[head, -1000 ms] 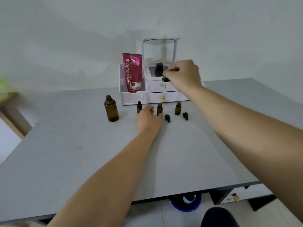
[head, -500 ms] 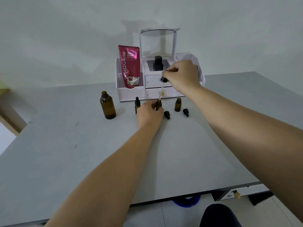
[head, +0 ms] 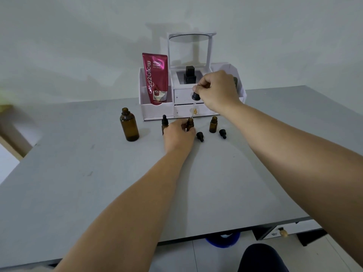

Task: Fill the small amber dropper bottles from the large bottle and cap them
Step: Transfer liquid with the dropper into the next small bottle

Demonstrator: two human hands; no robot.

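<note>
A dropper is pinched by the right hand just over the small bottle gripped by the left hand. Liquid could be spilled if the narrow neck is missed.

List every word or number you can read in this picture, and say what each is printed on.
"Glad2Glow": sideways along the pink tube.
"RETINOL BRIGHT": near its top.
"10x": lower down on it.
The finer print on the tube is too blurred to read.
</note>
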